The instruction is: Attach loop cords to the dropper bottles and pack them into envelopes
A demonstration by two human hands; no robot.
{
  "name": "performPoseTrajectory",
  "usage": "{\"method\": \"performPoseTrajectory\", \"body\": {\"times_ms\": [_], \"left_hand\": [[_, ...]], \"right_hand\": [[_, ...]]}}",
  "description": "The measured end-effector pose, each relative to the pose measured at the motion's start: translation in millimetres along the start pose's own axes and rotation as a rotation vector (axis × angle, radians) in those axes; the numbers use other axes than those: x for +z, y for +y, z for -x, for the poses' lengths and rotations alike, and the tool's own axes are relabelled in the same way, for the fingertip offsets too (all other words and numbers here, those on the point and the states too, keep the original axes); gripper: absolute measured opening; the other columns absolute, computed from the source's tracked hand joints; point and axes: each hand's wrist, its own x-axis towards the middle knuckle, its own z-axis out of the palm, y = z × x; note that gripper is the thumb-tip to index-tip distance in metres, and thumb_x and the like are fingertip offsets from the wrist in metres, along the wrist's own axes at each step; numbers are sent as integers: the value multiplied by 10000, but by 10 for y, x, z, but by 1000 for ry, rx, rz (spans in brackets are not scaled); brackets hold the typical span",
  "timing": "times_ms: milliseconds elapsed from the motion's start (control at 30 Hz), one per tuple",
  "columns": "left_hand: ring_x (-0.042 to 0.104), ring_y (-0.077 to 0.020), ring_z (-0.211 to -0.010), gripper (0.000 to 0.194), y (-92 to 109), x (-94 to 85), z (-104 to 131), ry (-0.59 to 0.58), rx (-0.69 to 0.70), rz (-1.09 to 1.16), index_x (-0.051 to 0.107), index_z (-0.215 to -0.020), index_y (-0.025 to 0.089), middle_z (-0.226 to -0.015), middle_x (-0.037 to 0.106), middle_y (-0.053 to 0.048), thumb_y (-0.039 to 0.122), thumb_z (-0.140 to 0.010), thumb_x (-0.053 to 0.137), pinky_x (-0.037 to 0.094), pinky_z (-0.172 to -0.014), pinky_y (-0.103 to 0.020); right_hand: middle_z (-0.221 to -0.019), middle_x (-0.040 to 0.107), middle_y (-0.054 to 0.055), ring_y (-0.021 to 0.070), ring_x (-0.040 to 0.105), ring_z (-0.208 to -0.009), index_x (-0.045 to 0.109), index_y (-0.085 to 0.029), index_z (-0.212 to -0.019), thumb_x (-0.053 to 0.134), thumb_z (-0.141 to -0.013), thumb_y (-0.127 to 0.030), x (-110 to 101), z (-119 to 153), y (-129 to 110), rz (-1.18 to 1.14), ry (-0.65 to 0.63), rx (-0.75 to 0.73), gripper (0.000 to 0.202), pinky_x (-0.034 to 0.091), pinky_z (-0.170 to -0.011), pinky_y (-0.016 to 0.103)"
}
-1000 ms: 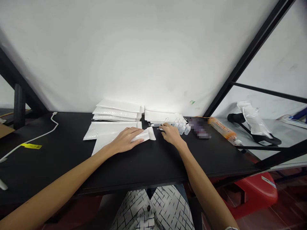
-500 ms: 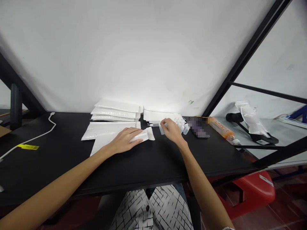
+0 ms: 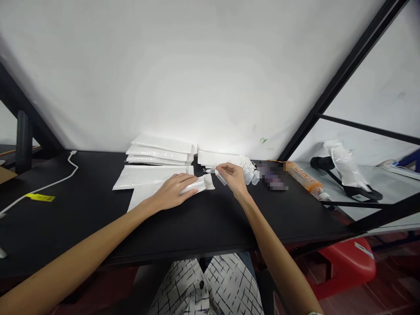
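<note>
My left hand (image 3: 175, 191) is wrapped over a white padded envelope (image 3: 203, 183) on the black table, its mouth end facing right. Between the pinched fingertips of my right hand (image 3: 233, 176) is a small translucent white piece (image 3: 221, 177), just right of the envelope's mouth. Several similar small white pieces (image 3: 251, 174) lie in a cluster behind and right of that hand. A flat white stack (image 3: 219, 158) rests against the wall behind them. More white padded envelopes (image 3: 157, 153) are piled at the back left, with others (image 3: 147, 175) lying in front of the pile.
An orange-labelled bottle (image 3: 303, 178) lies at the right, beside a blurred dark purplish item (image 3: 274, 181). A white cable (image 3: 67, 175) with a yellow tag (image 3: 41, 197) runs along the left. Black frame bars slant up on both sides. A red stool (image 3: 351, 267) stands below right.
My right hand has shifted slightly left, and the small piece in its fingertips now hangs closer to the envelope's mouth. My left hand keeps its hold on the envelope. The view has shifted slightly.
</note>
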Motion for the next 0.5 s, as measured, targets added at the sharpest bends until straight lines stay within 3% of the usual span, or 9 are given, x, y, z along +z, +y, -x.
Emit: {"method": "performPoseTrajectory", "body": {"times_ms": [100, 200, 333, 500], "left_hand": [[576, -267, -1155, 440, 24, 12, 1, 18, 28, 6, 589, -1284, 201, -1255, 637, -104, 444, -977, 388, 440, -995, -443], [581, -264, -1148, 427, 49, 22, 2, 30, 50, 9, 592, -1278, 204, -1239, 644, -103, 434, -975, 399, 445, -987, -443], [582, -257, -1143, 413, 55, 23, 1, 45, 41, -11, 589, -1267, 192, -1241, 642, -105, 419, -978, 400, 452, -970, -435], [585, -259, -1131, 397, 53, 19, 0, 94, 44, -40, 601, -1237, 170, -1228, 641, -121, 400, -980, 405, 454, -958, -428]], "right_hand": [[-812, 704, 64, 188, 650, -797, 666, -156, -763, 685, -717, -385, 22, 3, 15, 29, 25, -28, 234, 519, -755, 302], [-773, 689, 59, 168, 619, -707, 643, -159, -741, 678, -717, -411, 68, 24, -3, 50, 6, 13, 256, 490, -569, 250], [-694, 661, 47, 138, 535, -538, 638, -160, -741, 700, -680, -444, 57, 40, -35, 67, -60, 104, 297, 349, -368, 213], [-539, 619, 31, 139, 534, -462, 641, -159, -591, 664, -741, -470, 32, 52, -12, 308, -169, 71, 346, 375, -433, 240]]}}
